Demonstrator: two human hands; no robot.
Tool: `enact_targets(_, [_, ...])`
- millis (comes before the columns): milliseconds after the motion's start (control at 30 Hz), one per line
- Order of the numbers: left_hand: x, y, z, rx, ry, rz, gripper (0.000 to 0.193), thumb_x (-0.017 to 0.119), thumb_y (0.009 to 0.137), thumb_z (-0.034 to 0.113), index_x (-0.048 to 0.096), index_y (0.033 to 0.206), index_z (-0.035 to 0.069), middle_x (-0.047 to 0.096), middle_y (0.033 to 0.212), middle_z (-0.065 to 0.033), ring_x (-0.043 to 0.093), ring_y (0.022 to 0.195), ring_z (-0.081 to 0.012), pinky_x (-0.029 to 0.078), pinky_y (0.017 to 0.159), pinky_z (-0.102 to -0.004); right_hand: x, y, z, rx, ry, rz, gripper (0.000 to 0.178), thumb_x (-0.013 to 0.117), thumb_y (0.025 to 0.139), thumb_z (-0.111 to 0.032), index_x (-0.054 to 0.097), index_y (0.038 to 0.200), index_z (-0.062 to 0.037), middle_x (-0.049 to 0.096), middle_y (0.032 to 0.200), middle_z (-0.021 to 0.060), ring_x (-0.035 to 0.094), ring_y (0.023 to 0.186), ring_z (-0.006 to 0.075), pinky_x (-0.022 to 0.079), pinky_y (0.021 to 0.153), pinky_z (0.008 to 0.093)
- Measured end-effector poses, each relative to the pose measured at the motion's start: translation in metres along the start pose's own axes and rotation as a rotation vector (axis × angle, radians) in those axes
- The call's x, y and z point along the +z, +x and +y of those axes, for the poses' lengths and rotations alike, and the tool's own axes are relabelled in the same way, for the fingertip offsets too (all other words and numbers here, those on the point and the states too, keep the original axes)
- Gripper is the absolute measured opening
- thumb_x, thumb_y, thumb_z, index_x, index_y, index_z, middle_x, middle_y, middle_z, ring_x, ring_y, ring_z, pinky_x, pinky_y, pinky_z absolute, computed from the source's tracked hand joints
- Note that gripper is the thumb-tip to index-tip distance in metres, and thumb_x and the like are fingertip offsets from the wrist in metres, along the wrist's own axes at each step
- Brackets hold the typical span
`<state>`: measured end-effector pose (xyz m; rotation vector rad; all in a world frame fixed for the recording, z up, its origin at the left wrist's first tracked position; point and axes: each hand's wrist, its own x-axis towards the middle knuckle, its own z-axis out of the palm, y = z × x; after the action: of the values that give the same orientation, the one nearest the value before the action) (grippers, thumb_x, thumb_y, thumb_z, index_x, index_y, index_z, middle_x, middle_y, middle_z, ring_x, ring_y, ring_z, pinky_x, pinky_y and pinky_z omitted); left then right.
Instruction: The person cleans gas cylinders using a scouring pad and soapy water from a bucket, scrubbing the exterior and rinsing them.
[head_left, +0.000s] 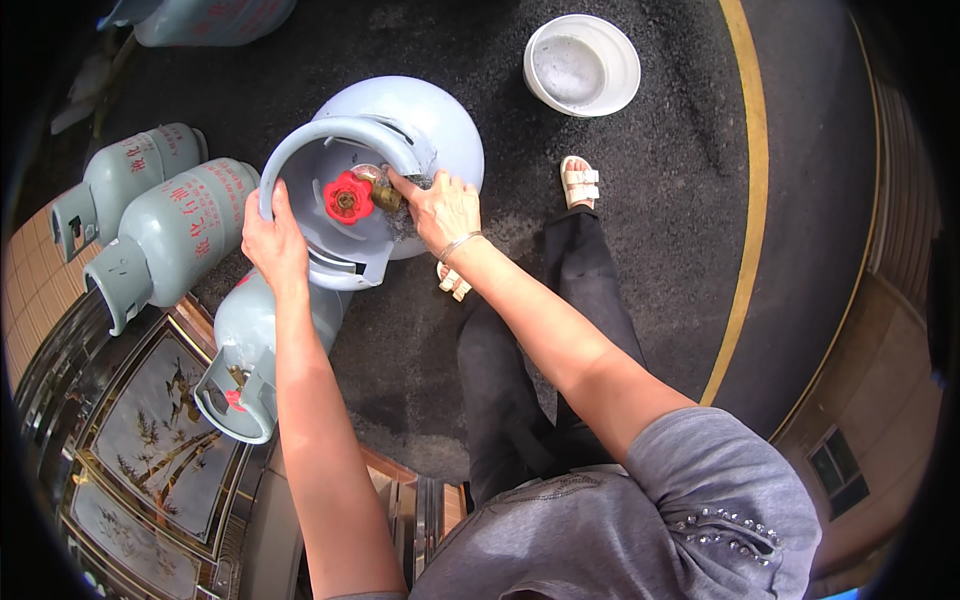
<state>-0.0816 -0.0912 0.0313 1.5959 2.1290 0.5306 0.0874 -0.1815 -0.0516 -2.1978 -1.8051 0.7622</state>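
Observation:
A pale grey gas cylinder [440,115] stands before me, its open collar tipped toward me. My left hand [273,240] is closed round the collar's [285,165] left rim, thumb on the inner side. Inside the collar are a red valve handwheel [348,197] and a brass valve outlet [386,197]. My right hand [440,208] reaches over the collar's right side, index finger stretched to the valve beside the handwheel. Beneath its bent fingers shows a grey, wiry scouring pad [405,226], mostly covered by the hand. A bracelet circles the right wrist.
Several more grey gas cylinders [185,222] lie on their sides at the left, one cylinder [245,320] close by my left forearm. A white bucket [582,65] with liquid stands at the far right. My sandalled foot [579,182] is near it. A yellow line [752,200] crosses the asphalt.

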Motion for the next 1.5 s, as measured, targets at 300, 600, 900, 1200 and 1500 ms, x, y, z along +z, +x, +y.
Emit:
enact_targets(300, [0.003,-0.005,-0.004,0.034,0.002,0.057,0.031,0.062,0.092,0.033,0.066,0.106,0.006,0.068,0.085,-0.0137,0.066,0.079,-0.0243,0.050,0.077,-0.0373,-0.017,0.034,0.007,-0.125,0.004,-0.307,0.033,0.052,0.088,-0.022,0.061,0.119,-0.0297,0.070,0.082,0.0133,0.069,0.080,0.0284,0.054,0.070,0.0413])
enact_targets(600, [0.001,-0.004,-0.004,0.007,0.046,0.017,0.036,0.057,0.094,0.037,0.064,0.111,0.005,0.067,0.088,-0.0154,0.063,0.081,-0.0248,0.048,0.079,-0.0382,-0.032,0.006,0.023,-0.099,0.138,-0.466,0.054,0.047,0.092,-0.018,0.040,0.141,-0.0404,0.068,0.079,0.0176,0.067,0.074,0.0350,0.053,0.068,0.0466])
enact_targets(900, [0.002,-0.002,0.002,0.018,0.081,0.028,0.033,0.061,0.093,0.036,0.066,0.106,0.006,0.067,0.082,-0.0146,0.064,0.076,-0.0246,0.049,0.076,-0.0379,0.007,0.010,0.016,-0.060,0.347,-0.150,0.038,0.051,0.088,-0.018,0.056,0.126,-0.0211,0.066,0.074,0.0175,0.065,0.072,0.0374,0.051,0.067,0.0494])
enact_targets(1200, [0.002,-0.005,-0.004,0.034,0.049,0.046,0.033,0.061,0.093,0.035,0.066,0.107,0.006,0.067,0.080,-0.0135,0.063,0.074,-0.0220,0.049,0.075,-0.0371,0.002,-0.015,0.018,-0.025,0.372,0.053,0.027,0.057,0.087,-0.018,0.055,0.114,-0.0203,0.061,0.076,0.0175,0.064,0.065,0.0388,0.051,0.056,0.0485])
enact_targets(1500, [0.001,-0.004,-0.002,-0.007,0.054,0.025,0.034,0.062,0.092,0.035,0.066,0.107,0.005,0.068,0.082,-0.0138,0.064,0.076,-0.0219,0.049,0.076,-0.0374,0.008,-0.014,0.022,-0.003,0.280,0.243,0.046,0.062,0.080,-0.008,0.059,0.118,-0.0321,0.049,0.116,0.0236,0.066,0.064,0.0362,0.056,0.053,0.0416])
